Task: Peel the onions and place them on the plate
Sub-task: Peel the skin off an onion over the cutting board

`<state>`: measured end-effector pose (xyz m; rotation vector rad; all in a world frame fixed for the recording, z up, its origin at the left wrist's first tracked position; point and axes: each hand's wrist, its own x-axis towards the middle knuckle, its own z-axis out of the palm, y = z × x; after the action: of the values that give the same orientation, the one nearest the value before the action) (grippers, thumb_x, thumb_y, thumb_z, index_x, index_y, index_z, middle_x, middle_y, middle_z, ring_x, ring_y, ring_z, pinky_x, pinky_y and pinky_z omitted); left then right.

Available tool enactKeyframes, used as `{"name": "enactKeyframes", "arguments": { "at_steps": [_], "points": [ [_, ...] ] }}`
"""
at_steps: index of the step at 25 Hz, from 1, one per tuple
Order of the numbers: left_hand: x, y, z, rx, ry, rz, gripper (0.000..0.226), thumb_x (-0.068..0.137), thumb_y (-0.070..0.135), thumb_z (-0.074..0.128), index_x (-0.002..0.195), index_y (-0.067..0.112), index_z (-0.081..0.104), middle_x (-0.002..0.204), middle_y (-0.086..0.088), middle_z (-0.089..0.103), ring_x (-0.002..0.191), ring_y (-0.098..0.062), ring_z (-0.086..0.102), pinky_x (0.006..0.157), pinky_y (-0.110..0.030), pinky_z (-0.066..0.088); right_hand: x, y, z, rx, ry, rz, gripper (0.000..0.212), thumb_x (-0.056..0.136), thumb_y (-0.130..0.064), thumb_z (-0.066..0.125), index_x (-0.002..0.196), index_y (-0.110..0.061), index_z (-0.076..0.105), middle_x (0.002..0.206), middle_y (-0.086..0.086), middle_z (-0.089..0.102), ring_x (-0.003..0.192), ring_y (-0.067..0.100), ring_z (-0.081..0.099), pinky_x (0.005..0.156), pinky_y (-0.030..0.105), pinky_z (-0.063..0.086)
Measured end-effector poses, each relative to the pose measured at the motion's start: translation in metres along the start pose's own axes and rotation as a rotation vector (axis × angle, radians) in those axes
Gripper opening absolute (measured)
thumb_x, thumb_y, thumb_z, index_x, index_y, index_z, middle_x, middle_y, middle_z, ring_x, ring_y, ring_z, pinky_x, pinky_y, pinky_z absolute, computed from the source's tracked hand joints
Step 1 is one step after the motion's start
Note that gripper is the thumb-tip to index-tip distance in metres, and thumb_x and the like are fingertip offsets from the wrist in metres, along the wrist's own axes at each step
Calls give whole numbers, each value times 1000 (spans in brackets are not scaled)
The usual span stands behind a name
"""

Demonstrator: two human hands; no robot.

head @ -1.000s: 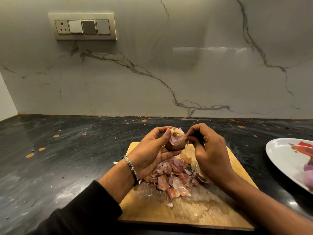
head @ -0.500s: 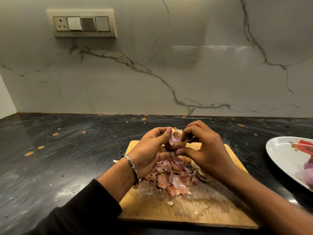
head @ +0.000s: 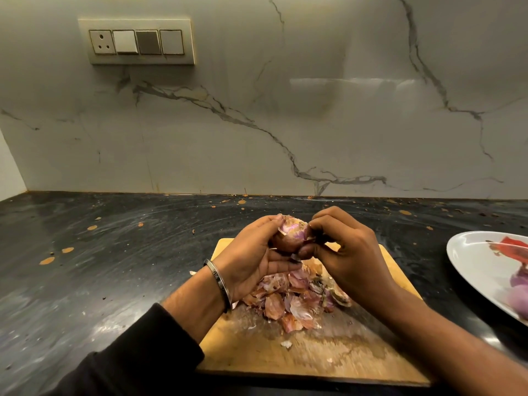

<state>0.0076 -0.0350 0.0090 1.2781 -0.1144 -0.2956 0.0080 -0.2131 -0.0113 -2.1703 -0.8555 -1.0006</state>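
- An onion (head: 291,235) is being held in the air above the far part of the wooden cutting board (head: 314,355), not touching it.
- The onion is being cupped by the left hand (head: 251,258), whose grip is closed round the bulb: the fingers are curled over its top and the thumb is lying under it.
- The onion's right side is being worked by the right hand (head: 345,252); its grip is narrow, with thumb and fingertips pinched on a flake of papery skin at the bulb's surface.
- Purple-white flesh is being shown at the top of the onion, while brown skin is still covering its lower half.
- A heap of onion peels (head: 291,304) is lying on the cutting board, directly below the two hands and toward the board's middle.
- A few small scraps of peel are being seen on the near part of the board, just in front of the heap.
- A metal bangle (head: 218,284) is being worn on the left wrist, above a black sleeve (head: 128,358).
- The cutting board is being carried by the dark, speckled counter (head: 100,267).
- A white plate (head: 468,258) is standing on the counter to the right of the cutting board, apart from it and cut off by the frame's edge.
- Purplish peeled onions (head: 518,292), blurred, are lying on the plate's right part, beside a red patch that cannot be made out.
- A switch panel (head: 137,41) is being seen on the marble wall, far behind the board and to its left.
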Motion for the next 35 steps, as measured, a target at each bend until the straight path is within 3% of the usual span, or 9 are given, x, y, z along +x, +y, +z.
{"name": "enactKeyframes", "arguments": {
  "at_steps": [3, 8, 14, 19, 22, 24, 26, 32, 35],
  "points": [
    [1, 1, 0, -33, -5, -3, 40, 104, 33, 42, 125, 3, 57, 114, -25, 67, 87, -25, 67, 74, -35, 58, -1, 3, -2, 16, 30, 23, 23, 71, 9, 82, 83, -6, 69, 86, -1, 65, 76, 11, 60, 66, 21, 53],
    [3, -3, 0, -23, -8, 32, 50, 95, 39, 54, 125, -1, 58, 101, -15, 67, 82, -17, 64, 67, -27, 51, -2, 1, 1, 48, -42, 78, 20, 77, 1, 81, 88, -12, 69, 81, -7, 67, 74, 6, 63, 64, 24, 53],
    [9, -3, -10, -63, 0, 99, 44, 82, 33, 61, 117, 7, 64, 112, -15, 71, 97, -24, 68, 89, -39, 55, -1, 7, -2, 44, -241, 200, 24, 85, 2, 70, 100, -16, 70, 91, -7, 69, 85, 7, 62, 73, 28, 54],
    [10, -1, -11, -159, 32, 147, 42, 83, 28, 60, 119, 7, 62, 109, -14, 72, 88, -22, 70, 72, -30, 60, -1, 6, -6, 6, -422, 190, 14, 93, -20, 63, 104, -18, 72, 98, -10, 60, 88, 8, 57, 75, 38, 53],
    [8, 1, -11, -166, 45, 147, 47, 81, 26, 62, 125, 7, 59, 120, -20, 66, 91, -27, 67, 72, -34, 59, 1, 1, -10, 43, -267, 180, 15, 89, -32, 68, 90, -17, 71, 87, -10, 61, 80, 7, 59, 69, 35, 53],
    [7, 0, -10, -133, 40, 145, 49, 81, 27, 63, 125, 8, 59, 122, -20, 65, 92, -26, 67, 68, -32, 59, 2, -1, -11, 94, -152, 199, 16, 84, -22, 77, 95, -19, 66, 89, -11, 63, 82, 7, 61, 71, 31, 55],
    [7, -2, -8, -111, 26, 147, 48, 80, 27, 63, 124, 8, 60, 122, -20, 65, 96, -25, 68, 63, -28, 58, 0, -2, -11, 168, -82, 234, 32, 80, -21, 82, 105, -20, 62, 98, -12, 63, 89, 5, 64, 75, 24, 57],
    [5, -6, -3, -139, -96, 110, 44, 85, 26, 60, 125, 4, 61, 107, -16, 71, 81, -22, 68, 60, -27, 59, 0, -2, -8, 206, 7, 208, 43, 73, -11, 86, 109, -17, 63, 106, -9, 63, 97, 7, 65, 78, 22, 59],
    [4, -2, -4, -108, -128, 114, 42, 84, 24, 59, 122, 7, 63, 115, -18, 70, 96, -26, 68, 67, -26, 60, 1, -1, -9, 226, -27, 206, 45, 70, -9, 87, 108, -17, 64, 107, -10, 62, 99, 6, 63, 79, 21, 58]
  ]
}}
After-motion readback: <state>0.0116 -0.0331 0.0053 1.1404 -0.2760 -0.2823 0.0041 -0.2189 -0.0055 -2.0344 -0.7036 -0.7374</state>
